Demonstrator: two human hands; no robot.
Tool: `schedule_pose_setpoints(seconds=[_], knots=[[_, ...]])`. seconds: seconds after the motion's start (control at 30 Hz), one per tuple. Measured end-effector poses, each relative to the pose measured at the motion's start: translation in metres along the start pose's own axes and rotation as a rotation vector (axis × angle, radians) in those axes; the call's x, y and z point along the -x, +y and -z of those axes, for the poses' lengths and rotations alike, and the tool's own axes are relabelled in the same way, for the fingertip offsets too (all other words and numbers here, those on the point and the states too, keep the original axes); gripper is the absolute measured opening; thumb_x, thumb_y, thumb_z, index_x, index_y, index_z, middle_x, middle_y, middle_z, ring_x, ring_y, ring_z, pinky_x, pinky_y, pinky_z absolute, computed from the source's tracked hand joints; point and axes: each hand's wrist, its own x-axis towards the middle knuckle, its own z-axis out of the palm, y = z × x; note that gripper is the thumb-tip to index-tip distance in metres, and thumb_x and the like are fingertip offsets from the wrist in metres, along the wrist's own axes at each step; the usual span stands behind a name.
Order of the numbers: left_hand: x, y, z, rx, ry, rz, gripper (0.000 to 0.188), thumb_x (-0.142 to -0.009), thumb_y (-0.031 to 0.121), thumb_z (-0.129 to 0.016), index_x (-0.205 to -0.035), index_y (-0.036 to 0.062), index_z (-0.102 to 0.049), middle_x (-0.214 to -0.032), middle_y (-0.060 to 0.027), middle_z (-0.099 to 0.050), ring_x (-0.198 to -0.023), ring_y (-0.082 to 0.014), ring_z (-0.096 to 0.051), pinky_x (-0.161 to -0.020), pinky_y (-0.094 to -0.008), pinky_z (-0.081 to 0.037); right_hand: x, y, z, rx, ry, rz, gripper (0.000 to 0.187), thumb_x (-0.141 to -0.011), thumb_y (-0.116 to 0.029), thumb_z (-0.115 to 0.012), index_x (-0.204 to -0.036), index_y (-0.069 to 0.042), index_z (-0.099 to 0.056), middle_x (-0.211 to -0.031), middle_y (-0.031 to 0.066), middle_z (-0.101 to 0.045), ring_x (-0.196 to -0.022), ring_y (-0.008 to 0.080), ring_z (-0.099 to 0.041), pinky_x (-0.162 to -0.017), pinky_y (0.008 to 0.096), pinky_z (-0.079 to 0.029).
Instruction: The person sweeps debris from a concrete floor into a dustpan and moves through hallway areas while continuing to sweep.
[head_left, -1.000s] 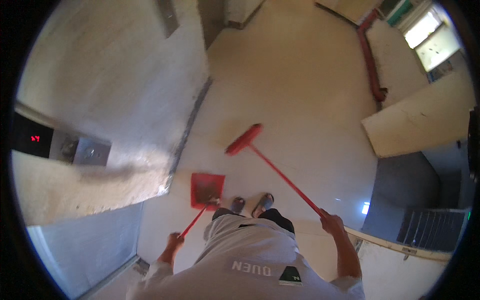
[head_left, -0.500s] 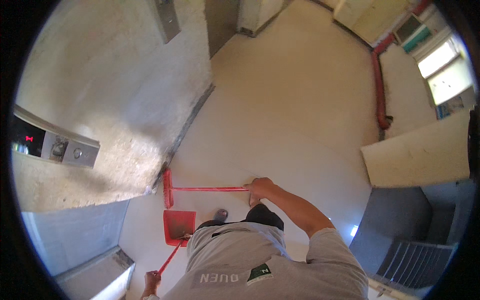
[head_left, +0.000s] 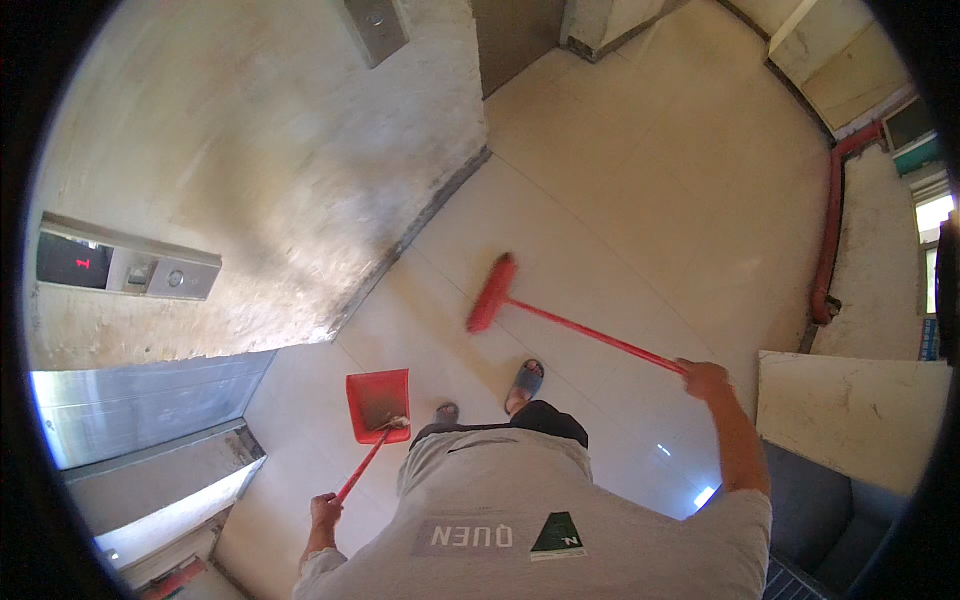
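My right hand [head_left: 707, 380] is closed round the end of the red handle of a broom [head_left: 492, 293]. The red head of the broom is on or just over the tiled floor, ahead of my feet; the frames do not show whether it touches. At the left, my left hand [head_left: 326, 510] grips the red stick of a long-handled dustpan [head_left: 378, 386]. The pan lies in front of and left of my feet, its wide mouth facing away from me. Some greyish debris [head_left: 397, 423] sits in the pan near the stick.
On the left stands a worn wall [head_left: 250, 200] with a metal button panel [head_left: 185, 278], beside a shiny metal door [head_left: 150, 405]. A red pipe [head_left: 829, 240] runs along the right wall. A pale board-like panel [head_left: 850, 415] juts out near my right arm. Pale floor tiles [head_left: 640, 190] stretch ahead.
The broom has swung away from the wall corner and the dustpan, out to the right, with my right hand. My body has turned, and the dustpan shows a little farther ahead.
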Motion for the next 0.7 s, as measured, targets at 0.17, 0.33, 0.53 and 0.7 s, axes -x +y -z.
schedule_pose_setpoints(seconds=[0.17,0.33,0.53,0.7], knots=[[0.007,0.095,-0.015,0.170,-0.091,0.138,0.020,-0.078,0.011,-0.055,-0.074,0.0016,-0.071,-0.055,-0.0063,-0.059,-0.043,-0.0132,-0.047,-0.041,-0.0308,-0.037,0.079,0.111,0.042,0.003,-0.040,-0.271,0.055,-0.086,-0.023,-0.050,-0.139,-0.031,-0.041,-0.113,0.0095,-0.065,-0.100,0.0305,-0.063,-0.086,0.0455,-0.050],[0.018,0.195,0.010,0.234,-0.151,0.167,0.018,-0.079,0.010,-0.055,-0.071,0.0028,-0.070,-0.055,-0.0034,-0.056,-0.041,-0.0094,-0.041,-0.037,-0.0291,-0.031,0.096,0.167,0.050,-0.022,0.118,-0.343,0.043,-0.089,-0.026,-0.051,-0.132,-0.030,-0.052,-0.107,0.0120,-0.066,-0.096,0.0305,-0.063,-0.083,0.0438,-0.050],[-0.037,0.204,-0.016,0.137,-0.139,-0.054,0.018,-0.079,0.011,-0.057,-0.080,0.0014,-0.072,-0.061,-0.0059,-0.062,-0.051,-0.0123,-0.054,-0.045,-0.0298,-0.042,0.066,0.133,0.090,-0.031,0.150,-0.198,0.040,-0.092,-0.032,-0.050,-0.132,-0.028,-0.052,-0.090,0.0132,-0.068,-0.082,0.0331,-0.065,-0.077,0.0444,-0.050],[-0.073,0.207,-0.018,-0.105,-0.109,-0.198,0.023,-0.080,0.017,-0.058,-0.092,0.0054,-0.073,-0.074,-0.0135,-0.069,-0.068,-0.0196,-0.067,-0.064,-0.0323,-0.053,-0.014,-0.002,0.181,0.057,0.176,0.048,0.046,-0.087,-0.026,-0.056,-0.132,-0.027,-0.049,-0.087,0.0133,-0.066,-0.081,0.0296,-0.065,-0.069,0.0431,-0.051]])
